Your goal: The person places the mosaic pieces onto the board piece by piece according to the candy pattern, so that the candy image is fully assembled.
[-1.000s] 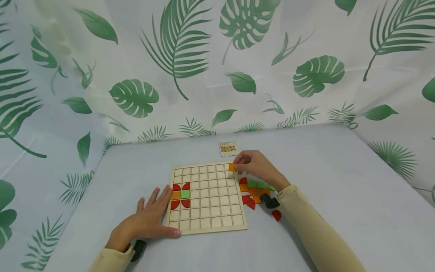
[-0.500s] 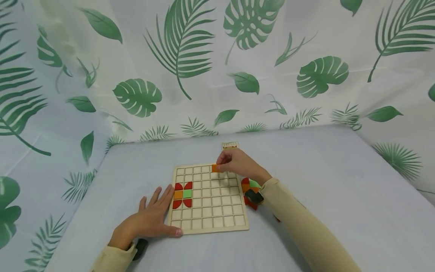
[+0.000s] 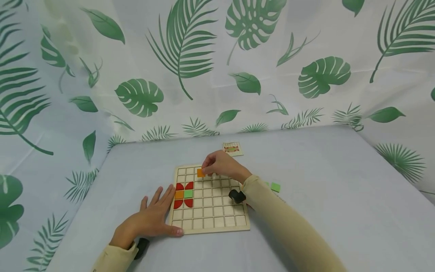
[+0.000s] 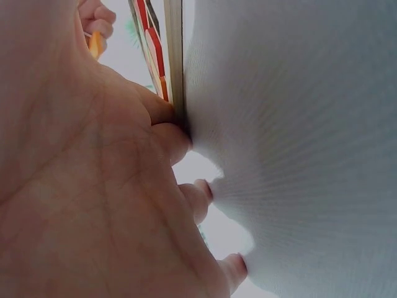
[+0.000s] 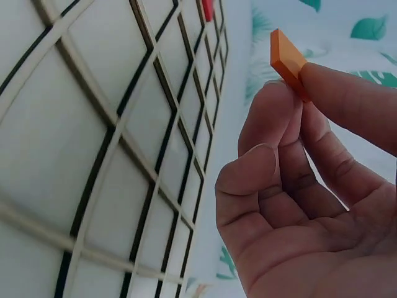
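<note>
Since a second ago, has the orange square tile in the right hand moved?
Yes. Pinched by the right hand, the orange square tile has gone left across the pale wooden grid board, from far right corner to left half.

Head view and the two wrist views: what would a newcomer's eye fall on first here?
Probably the bright orange tile, pinched by the right hand above the far part of the pale gridded board. Next, the cluster of red, orange and green pieces at the board's left side, with the left hand spread against that edge. Behind the table, large green leaves pattern the white backdrop.
</note>
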Available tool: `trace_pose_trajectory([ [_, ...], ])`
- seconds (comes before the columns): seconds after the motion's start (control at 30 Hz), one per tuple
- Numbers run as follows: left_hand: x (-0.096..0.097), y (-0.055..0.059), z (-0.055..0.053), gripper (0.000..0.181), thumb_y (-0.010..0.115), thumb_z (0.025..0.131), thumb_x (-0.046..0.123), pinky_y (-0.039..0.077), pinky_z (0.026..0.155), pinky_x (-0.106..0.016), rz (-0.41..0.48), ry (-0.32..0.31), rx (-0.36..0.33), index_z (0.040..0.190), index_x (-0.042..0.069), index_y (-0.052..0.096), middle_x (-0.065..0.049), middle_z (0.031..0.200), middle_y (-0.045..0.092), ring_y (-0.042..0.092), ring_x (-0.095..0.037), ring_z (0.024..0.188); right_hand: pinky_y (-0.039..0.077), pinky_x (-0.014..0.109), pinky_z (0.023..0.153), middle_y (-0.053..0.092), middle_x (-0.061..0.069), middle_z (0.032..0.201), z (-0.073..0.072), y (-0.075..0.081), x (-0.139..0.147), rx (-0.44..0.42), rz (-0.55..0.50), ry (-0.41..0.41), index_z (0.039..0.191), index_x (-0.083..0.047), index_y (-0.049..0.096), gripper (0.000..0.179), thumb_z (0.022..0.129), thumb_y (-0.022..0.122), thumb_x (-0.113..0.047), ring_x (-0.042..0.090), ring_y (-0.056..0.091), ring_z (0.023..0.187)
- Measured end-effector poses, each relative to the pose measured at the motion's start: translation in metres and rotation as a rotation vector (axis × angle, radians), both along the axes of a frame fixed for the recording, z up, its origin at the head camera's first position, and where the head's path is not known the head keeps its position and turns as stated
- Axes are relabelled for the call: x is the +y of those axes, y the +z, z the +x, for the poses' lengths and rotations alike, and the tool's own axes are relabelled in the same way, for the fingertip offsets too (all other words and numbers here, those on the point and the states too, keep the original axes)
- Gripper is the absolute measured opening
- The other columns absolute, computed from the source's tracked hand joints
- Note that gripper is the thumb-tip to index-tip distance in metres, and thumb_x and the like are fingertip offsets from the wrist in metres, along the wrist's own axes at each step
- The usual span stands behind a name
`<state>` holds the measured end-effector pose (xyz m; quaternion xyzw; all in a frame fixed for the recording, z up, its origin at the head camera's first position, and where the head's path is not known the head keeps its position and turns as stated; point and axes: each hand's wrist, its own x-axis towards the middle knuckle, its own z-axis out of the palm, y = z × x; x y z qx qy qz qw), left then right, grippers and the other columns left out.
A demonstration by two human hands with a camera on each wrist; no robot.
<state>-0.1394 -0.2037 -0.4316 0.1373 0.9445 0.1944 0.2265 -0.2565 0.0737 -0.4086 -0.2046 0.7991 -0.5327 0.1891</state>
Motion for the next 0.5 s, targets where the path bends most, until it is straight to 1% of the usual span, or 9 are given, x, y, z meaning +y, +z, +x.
trace_pose_trajectory([
  [0.1,0.000,0.000,-0.001,0.142,0.087,0.074,0.072,-0.011,0.117,-0.077,0.009,-0.003,0.001,0.172,0.004,0.010,-0.016,0.179,0.004,-0.008,-0.046,0.162,0.050,0.035,0.067,0.075,0.013,0.087,0.000,-0.002,-0.008,0.012,0.020,0.019,0.092,-0.004,0.076,0.006,0.098,0.075,-0.005,0.031,0.068,0.080],
  [0.23,0.000,0.001,0.000,0.140,0.089,0.075,0.069,-0.008,0.117,-0.079,0.011,-0.002,0.009,0.172,0.004,0.011,-0.016,0.179,0.006,-0.006,-0.046,0.162,0.055,0.034,0.071,0.074,0.005,0.082,0.001,-0.005,-0.015,0.031,0.060,0.045,0.089,-0.005,0.077,0.009,0.097,0.075,-0.003,0.026,0.068,0.076],
  [0.33,0.000,0.000,0.000,0.140,0.088,0.076,0.069,-0.008,0.117,-0.078,0.010,-0.003,0.010,0.172,0.005,0.010,-0.015,0.179,0.005,-0.006,-0.046,0.162,0.057,0.033,0.075,0.074,0.002,0.082,0.002,-0.009,-0.018,0.042,0.094,0.058,0.088,-0.005,0.077,0.010,0.096,0.075,-0.001,0.022,0.067,0.076],
  [0.5,-0.003,-0.003,-0.001,0.143,0.085,0.074,0.076,-0.010,0.118,-0.077,0.026,-0.008,0.005,0.172,0.005,0.009,-0.013,0.180,0.003,-0.008,-0.044,0.162,0.051,0.030,0.074,0.073,-0.001,0.081,0.003,-0.014,-0.020,0.093,0.160,0.073,0.085,-0.007,0.076,0.011,0.095,0.076,-0.002,0.016,0.061,0.074],
])
